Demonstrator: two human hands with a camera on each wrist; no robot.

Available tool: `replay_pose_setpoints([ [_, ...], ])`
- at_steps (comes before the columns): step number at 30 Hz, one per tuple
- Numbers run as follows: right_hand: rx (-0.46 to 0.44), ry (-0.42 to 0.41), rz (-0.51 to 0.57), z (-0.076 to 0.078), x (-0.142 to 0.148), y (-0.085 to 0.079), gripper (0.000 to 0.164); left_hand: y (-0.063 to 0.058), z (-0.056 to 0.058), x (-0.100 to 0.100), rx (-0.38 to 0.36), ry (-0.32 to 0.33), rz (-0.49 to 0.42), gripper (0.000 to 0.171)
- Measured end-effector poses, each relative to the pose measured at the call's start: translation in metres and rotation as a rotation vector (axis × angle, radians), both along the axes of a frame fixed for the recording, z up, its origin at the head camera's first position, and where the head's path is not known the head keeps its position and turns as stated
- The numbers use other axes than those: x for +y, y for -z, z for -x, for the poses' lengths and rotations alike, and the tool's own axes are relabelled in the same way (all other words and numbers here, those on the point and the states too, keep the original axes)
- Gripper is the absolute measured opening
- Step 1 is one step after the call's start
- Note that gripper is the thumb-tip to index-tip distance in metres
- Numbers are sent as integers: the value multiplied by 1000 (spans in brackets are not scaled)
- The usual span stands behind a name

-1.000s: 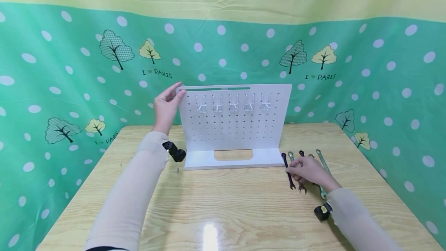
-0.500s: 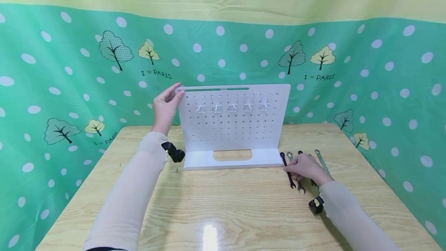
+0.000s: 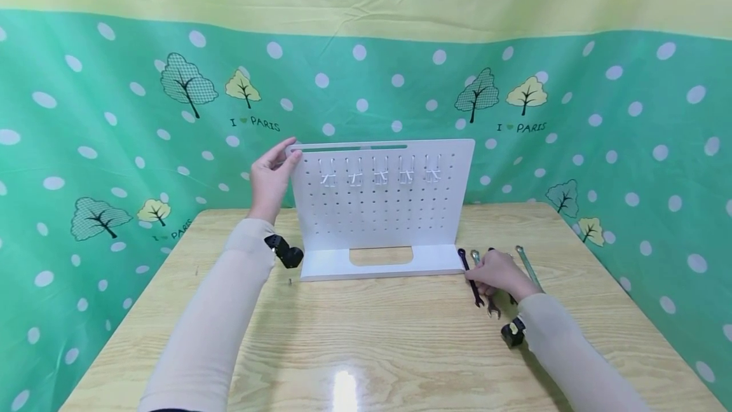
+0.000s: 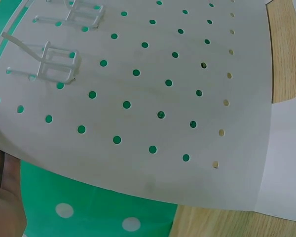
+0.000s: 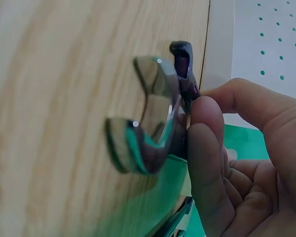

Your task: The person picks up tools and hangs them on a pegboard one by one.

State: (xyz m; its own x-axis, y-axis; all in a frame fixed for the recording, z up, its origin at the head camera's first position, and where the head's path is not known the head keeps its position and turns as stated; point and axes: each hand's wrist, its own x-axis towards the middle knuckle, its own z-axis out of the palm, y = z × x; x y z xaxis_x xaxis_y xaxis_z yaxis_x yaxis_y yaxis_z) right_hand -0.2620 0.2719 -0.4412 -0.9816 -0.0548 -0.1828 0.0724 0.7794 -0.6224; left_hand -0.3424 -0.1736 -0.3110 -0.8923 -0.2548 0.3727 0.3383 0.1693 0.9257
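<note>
Work judged to be at an early stage: the white pegboard (image 3: 380,238) stood upright on the wooden table (image 3: 389,342), five wire hooks (image 3: 380,175) in a row near its top, and none carried a wrench; all visible wrenches were down by its right end. The left hand (image 3: 269,180) gripped the board's upper left corner, thumb in front. The right hand (image 3: 501,273) appeared to pinch the dark wrench (image 3: 474,292) between thumb and fingertips, about mid-shaft; one end lay beside the base's right corner, the open end pointed towards the person. Whether the wrench was clear of the table could not be told. The silver wrench (image 3: 493,307) ran just beside it, partly under the hand; the green-tinted wrench (image 3: 529,267) lay farther right.
</note>
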Motion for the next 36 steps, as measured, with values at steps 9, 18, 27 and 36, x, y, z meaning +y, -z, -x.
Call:
replay_pose_setpoints([
  [9,16,-22,-13,0,1,2,40,1,1,-1,11,3,3,48],
  [18,-16,-34,31,-4,6,4,23,1,1,-1,11,-5,17,43],
  [27,27,-77,144,-6,8,-7,18,0,2,-1,22,3,34,43],
  [36,63,-166,216,-6,-5,-30,14,-2,-1,-2,6,14,76,43],
])
